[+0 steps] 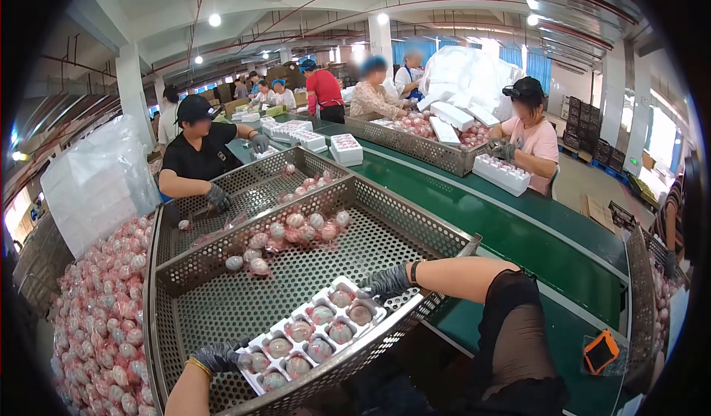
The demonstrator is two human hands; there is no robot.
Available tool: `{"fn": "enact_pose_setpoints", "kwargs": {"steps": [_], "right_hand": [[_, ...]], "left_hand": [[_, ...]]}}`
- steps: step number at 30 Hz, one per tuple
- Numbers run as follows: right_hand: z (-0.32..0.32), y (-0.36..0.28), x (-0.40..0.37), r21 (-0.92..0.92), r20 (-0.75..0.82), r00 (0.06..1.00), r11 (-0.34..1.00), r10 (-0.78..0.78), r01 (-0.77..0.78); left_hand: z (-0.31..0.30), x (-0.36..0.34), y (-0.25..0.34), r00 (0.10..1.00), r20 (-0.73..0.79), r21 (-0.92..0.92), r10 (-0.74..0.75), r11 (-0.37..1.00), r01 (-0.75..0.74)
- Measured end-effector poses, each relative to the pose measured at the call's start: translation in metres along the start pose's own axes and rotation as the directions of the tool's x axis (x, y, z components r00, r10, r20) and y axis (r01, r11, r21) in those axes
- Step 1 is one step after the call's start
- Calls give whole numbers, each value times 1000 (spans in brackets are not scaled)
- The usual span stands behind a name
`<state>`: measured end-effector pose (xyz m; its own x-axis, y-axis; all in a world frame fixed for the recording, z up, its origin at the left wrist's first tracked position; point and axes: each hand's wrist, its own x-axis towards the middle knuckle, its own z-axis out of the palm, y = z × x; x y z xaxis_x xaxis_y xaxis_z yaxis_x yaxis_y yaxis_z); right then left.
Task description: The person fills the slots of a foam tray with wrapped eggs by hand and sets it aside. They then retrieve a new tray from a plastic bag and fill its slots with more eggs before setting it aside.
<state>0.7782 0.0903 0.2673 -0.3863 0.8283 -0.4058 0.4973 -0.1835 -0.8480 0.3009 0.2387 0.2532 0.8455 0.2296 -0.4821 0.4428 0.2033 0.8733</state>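
My two gloved hands hold a white foam tray [315,332] filled with several pink-wrapped round items. The tray sits tilted inside a perforated metal bin [222,297]. My left hand [218,357] grips the tray's near left corner. My right hand [386,281] grips its far right corner. A loose cluster of pink-wrapped balls [296,231] lies at the bin's far wall.
A green conveyor belt [474,209] runs to the right, with a filled foam box [346,148] on it. A second metal bin [255,186] lies beyond, where a person in black reaches in. A heap of wrapped balls [100,320] lies left. An orange device [600,351] sits right.
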Motion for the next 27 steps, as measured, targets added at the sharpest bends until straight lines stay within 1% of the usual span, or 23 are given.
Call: {"fn": "enact_pose_setpoints", "kwargs": {"steps": [1,2,3,5,8,11,12,14,15,16,17,18,19,20,21,22,23,24,25,26,27], "right_hand": [[8,-6,0,98,-48,999,995,-10,15],[12,-8,-1,140,-52,998,990,-19,26],[12,-12,0,148,-44,999,988,-29,35],[13,-19,1,163,-32,998,985,-54,59],[15,-30,0,195,-30,994,975,-101,105],[21,-43,-4,241,-27,988,958,-152,154],[25,-48,-7,265,-31,983,947,-182,183],[30,-62,-13,326,-72,960,903,-270,278],[32,-70,-16,354,-130,940,871,-315,341],[31,-83,-21,370,-225,906,829,-358,420],[30,-108,-36,313,-414,857,836,-308,451],[13,-103,-29,371,-450,800,732,-396,571],[4,-117,-44,298,-491,781,768,-385,567],[-1,-123,-57,328,-573,708,677,-412,659],[-20,-116,-62,79,-658,587,732,-471,676],[-12,-135,-98,202,-705,599,703,-379,682],[-22,-130,-119,120,-740,490,627,-461,770],[-32,-118,-138,136,-767,456,581,-452,803],[-26,-124,-167,251,-808,491,562,-326,788],[-31,-114,-191,220,-836,430,509,-341,832],[-35,-93,-215,303,-838,439,391,-325,869]], "left_hand": [[2,1,-1,1000,-1,-15,8,1000,-8],[29,-10,26,999,20,-110,30,994,-28],[25,-10,26,999,-48,25,10,1000,-9],[19,-13,28,982,-188,287,-8,956,63],[38,-16,47,981,-78,130,176,978,-165],[46,-16,50,979,-80,78,188,980,-182],[49,-18,54,981,-131,142,144,982,-125],[52,-20,64,975,-138,193,175,970,-146],[55,-21,66,971,-141,216,193,963,-160],[64,-22,69,948,-210,146,237,967,-209],[84,-22,86,886,-319,187,338,938,-291],[71,-9,91,813,-342,115,470,880,-461],[60,5,95,724,-375,43,579,791,-611],[63,9,116,644,-383,-86,662,668,-739],[68,13,144,555,-408,-215,725,515,-830],[77,14,166,473,-417,-104,776,477,-873],[92,11,186,391,-416,5,821,431,-902],[116,6,204,383,-379,129,842,458,-880],[137,0,214,374,-343,255,862,468,-846],[140,-2,210,476,-298,216,827,545,-810],[169,-13,210,547,-284,149,788,599,-786]]}}
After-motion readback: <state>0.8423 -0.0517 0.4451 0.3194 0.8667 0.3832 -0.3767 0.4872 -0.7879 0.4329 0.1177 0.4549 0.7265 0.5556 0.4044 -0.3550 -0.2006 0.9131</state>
